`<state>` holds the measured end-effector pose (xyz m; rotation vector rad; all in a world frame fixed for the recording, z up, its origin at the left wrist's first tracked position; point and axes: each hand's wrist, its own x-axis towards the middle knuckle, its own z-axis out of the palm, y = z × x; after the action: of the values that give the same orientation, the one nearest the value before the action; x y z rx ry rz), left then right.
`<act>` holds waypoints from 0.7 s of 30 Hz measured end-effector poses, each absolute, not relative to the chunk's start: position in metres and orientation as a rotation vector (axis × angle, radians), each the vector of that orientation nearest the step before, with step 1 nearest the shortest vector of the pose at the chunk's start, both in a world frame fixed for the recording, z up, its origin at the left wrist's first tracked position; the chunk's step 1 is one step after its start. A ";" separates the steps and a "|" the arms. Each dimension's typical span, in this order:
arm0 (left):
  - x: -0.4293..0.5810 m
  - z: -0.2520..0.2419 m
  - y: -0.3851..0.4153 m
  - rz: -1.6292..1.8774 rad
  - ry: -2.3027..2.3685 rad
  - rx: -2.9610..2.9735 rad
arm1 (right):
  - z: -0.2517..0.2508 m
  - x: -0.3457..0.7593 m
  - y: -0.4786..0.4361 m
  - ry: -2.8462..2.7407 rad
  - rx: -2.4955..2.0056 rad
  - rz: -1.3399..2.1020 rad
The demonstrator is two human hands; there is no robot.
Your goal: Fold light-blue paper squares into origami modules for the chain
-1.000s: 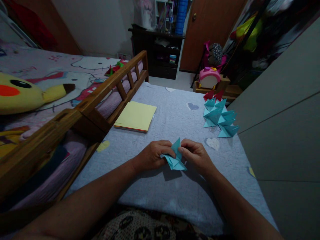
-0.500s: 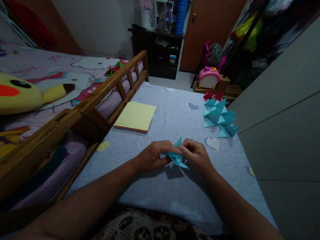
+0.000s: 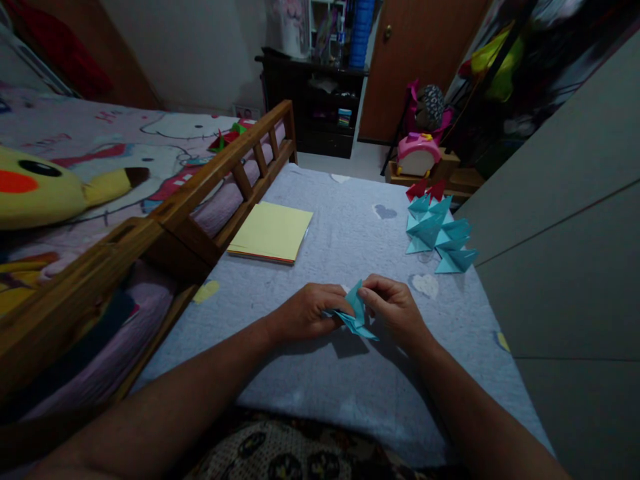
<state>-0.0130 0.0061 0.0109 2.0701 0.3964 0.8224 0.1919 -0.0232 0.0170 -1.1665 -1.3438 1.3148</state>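
Note:
A turquoise folded paper piece point(image 3: 357, 312) is held just above the cloth-covered surface, with pointed flaps sticking up and down to the right. My left hand point(image 3: 311, 311) is closed on its left side, thumb below and fingers over the top. On the upper right edge, my right hand point(image 3: 393, 301) pinches a flap between thumb and forefinger. Some of the folds are hidden behind the fingers. Several finished-looking turquoise folded paper pieces point(image 3: 430, 230) stand at the right edge, with red folded paper point(image 3: 425, 190) behind them.
A stack of square paper point(image 3: 273, 232), yellow on top, lies left of centre on the pale blue cloth point(image 3: 345, 243). A wooden bed rail point(image 3: 225, 167) borders the left side, with a yellow plush toy point(image 3: 45, 190) beyond it. A pale cabinet point(image 3: 565, 267) flanks the right.
My left fingers have shifted down a little on the turquoise paper. Its upper flap now shows more beside my right fingertips. The stack and standing pieces stay put.

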 end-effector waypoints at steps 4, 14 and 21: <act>-0.013 0.009 0.005 0.827 0.453 2.043 | 0.016 0.191 -0.024 -1.318 -1.183 1.280; -0.016 0.005 0.007 0.861 0.477 2.122 | 0.014 0.191 -0.023 -1.246 -1.204 1.348; -0.019 0.008 0.005 0.983 0.553 2.097 | 0.017 0.196 -0.023 -1.407 -1.214 1.430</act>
<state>-0.0186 0.0052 0.0077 2.0967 0.5525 0.9831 0.1960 -0.0233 0.0171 -1.2140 -1.4073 1.4303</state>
